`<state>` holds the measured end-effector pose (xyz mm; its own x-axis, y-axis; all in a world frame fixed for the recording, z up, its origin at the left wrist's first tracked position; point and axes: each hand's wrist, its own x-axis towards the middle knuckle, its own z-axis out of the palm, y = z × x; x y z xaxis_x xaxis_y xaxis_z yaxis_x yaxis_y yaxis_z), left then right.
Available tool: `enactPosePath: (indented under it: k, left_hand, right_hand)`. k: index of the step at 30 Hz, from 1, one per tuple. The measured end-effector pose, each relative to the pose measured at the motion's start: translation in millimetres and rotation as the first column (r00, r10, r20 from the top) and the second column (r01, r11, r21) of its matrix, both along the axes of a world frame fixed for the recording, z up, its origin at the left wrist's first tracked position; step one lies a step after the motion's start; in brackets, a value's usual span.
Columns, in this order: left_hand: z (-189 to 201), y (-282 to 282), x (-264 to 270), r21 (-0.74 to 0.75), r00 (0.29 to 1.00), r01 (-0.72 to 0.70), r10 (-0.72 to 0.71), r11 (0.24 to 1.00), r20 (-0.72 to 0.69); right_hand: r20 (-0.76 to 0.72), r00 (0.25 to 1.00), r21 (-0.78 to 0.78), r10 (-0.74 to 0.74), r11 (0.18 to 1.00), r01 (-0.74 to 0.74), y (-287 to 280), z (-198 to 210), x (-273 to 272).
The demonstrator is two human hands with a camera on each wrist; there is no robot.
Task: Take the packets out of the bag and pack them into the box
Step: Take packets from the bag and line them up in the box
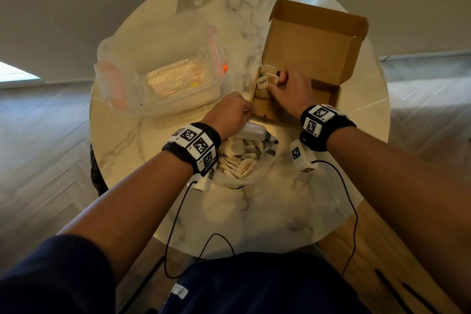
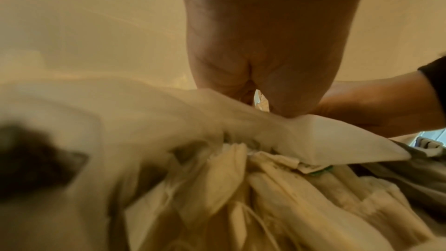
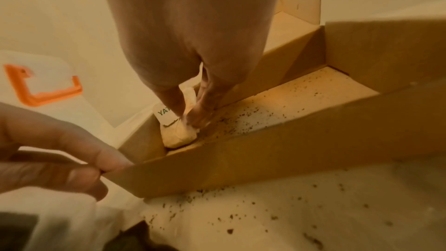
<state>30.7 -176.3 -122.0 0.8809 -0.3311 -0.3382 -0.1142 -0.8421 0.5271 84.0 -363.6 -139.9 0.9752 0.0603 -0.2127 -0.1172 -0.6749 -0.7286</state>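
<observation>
An open cardboard box (image 1: 313, 41) sits right of centre on the round marble table (image 1: 178, 186). My right hand (image 1: 276, 83) reaches into its left end, thumb and fingers pinching a cream tea packet (image 3: 178, 136) with a white "YAT" tag, among other packets (image 1: 265, 81) standing there. My left hand (image 1: 251, 109) pinches the near left corner of the box's front wall (image 3: 241, 159). Just in front of the box lies the white cloth bag (image 1: 244, 178), open, with several cream packets (image 2: 277, 188) inside. The left wrist view shows only my palm (image 2: 260, 35) above the bag's rim (image 2: 337, 140).
A clear plastic container (image 1: 122, 41) with orange latches (image 3: 48, 91) stands to the left of the box. Dark tea crumbs (image 3: 241, 217) are scattered on the table and on the box floor. Black cables hang from both wrists over the table's near edge.
</observation>
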Motion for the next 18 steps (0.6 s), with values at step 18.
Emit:
enactPosePath:
  k: [18]
  left_hand:
    - [4.2, 2.1, -6.3, -0.016, 1.000, -0.017, 0.017, 1.000, 0.010]
  right_hand:
    - [0.030, 0.977, -0.146, 0.212, 0.968, -0.206, -4.8, 0.0, -4.6]
